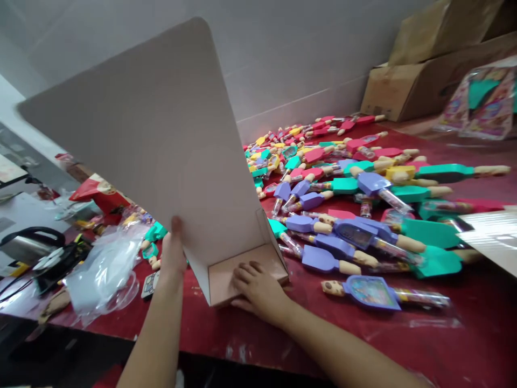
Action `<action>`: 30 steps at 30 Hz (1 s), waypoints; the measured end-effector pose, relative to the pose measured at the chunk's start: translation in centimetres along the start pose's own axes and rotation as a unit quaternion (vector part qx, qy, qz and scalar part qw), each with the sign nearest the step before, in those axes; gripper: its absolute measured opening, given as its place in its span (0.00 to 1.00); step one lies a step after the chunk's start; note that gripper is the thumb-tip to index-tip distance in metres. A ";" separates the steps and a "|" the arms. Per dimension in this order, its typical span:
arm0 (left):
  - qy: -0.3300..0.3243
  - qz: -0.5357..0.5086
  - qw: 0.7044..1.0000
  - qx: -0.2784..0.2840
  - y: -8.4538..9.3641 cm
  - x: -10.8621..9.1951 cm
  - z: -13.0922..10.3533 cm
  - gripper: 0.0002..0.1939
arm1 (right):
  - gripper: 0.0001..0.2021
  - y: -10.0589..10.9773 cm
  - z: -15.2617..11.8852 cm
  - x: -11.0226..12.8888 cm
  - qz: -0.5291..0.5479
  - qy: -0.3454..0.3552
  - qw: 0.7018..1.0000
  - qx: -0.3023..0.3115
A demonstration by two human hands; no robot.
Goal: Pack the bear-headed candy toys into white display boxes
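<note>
A tall cardboard display stand point(161, 129) with a plain pale inner face leans up and left in front of me. Its brown folded base point(226, 272) is low, close above or on the red table. My left hand point(173, 250) grips the left edge of the stand, thumb on the inner face and fingers hidden behind. My right hand point(258, 293) is closed over the front of the base, fingers bent on top and thumb along the front edge. Right of it lies a purple toy spatula point(374, 292) with a clear tube of small pieces.
Many coloured toy spatulas point(323, 258) cover the red table point(464, 350). Plastic bags point(105, 269) and an electric kettle point(30, 245) are at left. Cartons point(404, 86) and wrapped packs point(484, 102) stand back right; a white corrugated sheet point(495, 237) juts in.
</note>
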State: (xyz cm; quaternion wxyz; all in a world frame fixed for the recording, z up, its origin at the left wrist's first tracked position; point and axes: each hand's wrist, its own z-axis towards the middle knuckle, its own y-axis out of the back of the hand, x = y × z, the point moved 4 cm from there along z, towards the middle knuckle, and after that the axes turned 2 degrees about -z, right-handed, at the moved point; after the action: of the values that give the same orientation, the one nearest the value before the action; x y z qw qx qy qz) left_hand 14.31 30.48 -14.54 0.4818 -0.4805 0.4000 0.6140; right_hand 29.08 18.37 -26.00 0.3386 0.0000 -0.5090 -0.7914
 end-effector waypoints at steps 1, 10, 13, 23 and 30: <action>0.037 -0.009 0.999 0.012 -0.4 0.0 0.5 0.25 | 0.19 -0.2 0.0 0.0 -0.004 0.002 1.000 0.009; 0.228 -0.040 0.969 0.087 -2.0 0.1 0.5 0.12 | 0.18 -0.5 -0.3 0.4 0.001 -0.026 0.999 0.047; 0.207 -0.068 0.971 0.102 -2.1 0.3 0.4 0.13 | 0.09 0.5 -0.9 0.9 0.041 0.001 0.999 -0.024; 0.016 -0.100 0.993 0.055 -1.5 0.6 -1.7 0.21 | 0.35 11.9 5.0 -7.2 0.443 -0.342 0.785 -0.266; 0.014 -0.072 0.997 0.019 -1.4 1.0 -2.2 0.19 | 0.32 11.4 7.1 -7.4 0.494 -0.376 0.763 -0.183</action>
State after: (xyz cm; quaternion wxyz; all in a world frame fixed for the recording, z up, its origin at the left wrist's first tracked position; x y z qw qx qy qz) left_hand 16.04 28.89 -15.99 0.5277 -0.5076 0.3827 0.5633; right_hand 38.42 25.19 -15.90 0.4574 -0.6107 -0.3705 -0.5296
